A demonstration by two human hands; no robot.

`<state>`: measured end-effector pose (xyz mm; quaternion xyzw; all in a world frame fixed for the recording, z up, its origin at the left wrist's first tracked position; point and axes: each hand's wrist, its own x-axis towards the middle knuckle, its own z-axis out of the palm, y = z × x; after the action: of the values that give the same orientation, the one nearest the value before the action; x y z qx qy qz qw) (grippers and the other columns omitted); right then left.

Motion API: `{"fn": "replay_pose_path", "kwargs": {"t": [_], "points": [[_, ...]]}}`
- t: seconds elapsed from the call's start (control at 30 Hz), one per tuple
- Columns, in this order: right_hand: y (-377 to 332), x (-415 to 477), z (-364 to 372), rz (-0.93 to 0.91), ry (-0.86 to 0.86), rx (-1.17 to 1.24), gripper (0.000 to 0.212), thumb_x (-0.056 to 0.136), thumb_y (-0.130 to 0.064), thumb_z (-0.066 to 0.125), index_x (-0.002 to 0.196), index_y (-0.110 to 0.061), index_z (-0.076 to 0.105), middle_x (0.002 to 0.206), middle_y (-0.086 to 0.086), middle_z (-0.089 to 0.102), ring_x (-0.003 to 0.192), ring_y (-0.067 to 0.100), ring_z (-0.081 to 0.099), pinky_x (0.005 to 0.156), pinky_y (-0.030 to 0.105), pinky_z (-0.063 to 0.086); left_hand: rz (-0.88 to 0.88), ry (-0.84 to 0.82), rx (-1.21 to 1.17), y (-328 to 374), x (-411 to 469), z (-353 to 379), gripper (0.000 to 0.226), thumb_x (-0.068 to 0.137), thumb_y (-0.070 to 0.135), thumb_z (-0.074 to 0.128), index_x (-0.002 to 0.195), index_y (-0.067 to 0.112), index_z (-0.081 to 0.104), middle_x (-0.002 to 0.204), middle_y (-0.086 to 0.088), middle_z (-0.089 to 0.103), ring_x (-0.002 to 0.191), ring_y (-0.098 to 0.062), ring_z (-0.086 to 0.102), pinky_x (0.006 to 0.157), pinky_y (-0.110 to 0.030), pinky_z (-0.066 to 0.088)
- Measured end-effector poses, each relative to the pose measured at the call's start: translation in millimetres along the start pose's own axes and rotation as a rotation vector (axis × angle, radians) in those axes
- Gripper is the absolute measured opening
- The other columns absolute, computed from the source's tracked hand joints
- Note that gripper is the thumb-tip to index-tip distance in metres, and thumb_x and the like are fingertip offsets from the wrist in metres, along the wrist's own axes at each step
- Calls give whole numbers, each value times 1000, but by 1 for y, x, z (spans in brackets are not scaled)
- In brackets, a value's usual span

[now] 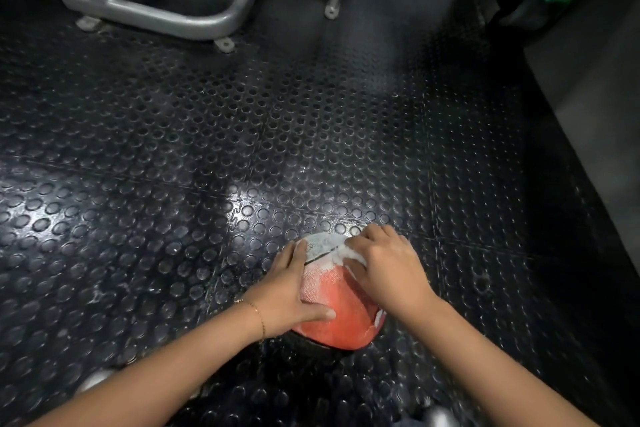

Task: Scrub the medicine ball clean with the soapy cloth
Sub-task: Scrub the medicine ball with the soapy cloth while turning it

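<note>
Fingers [375,235] gripping one cloth [354,255], one ball [339,315]

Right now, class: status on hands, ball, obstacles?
Left hand flat on ball, steadying. Right hand holds cloth on top. Ball on floor, far half soapy. Nothing blocking.

Premises consistent with a gym, black stud-patterned rubber flooring [173,149] throughout, grey tubular steel machine frame [156,12] with bolted foot plates [224,44], red-and-white medicine ball [341,317] well apart from that frame, nearer the camera.
</note>
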<state>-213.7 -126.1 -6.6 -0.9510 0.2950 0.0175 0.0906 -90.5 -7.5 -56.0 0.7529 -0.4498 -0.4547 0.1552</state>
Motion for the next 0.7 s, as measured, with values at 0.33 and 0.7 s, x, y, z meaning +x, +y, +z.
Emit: {"fn": "replay_pose_path", "kwargs": {"t": [0.33,0.7], "points": [[-1,4,-9,25,-103,-70,32,88,-34,52,116,-22,59,116,2,53,110,21,47,94,34,38,-27,3,93,18,3,0,118,74,59,66,148,21,-17,155,5,-24,145,-17,-9,117,-41,20],[-7,-4,-2,-37,-50,-97,24,65,-30,74,87,-21,71,86,1,60,83,23,58,70,36,47,-38,10,125,18,9,0,119,69,63,68,149,23,-11,157,7,-17,146,-17,3,113,-41,28]]}}
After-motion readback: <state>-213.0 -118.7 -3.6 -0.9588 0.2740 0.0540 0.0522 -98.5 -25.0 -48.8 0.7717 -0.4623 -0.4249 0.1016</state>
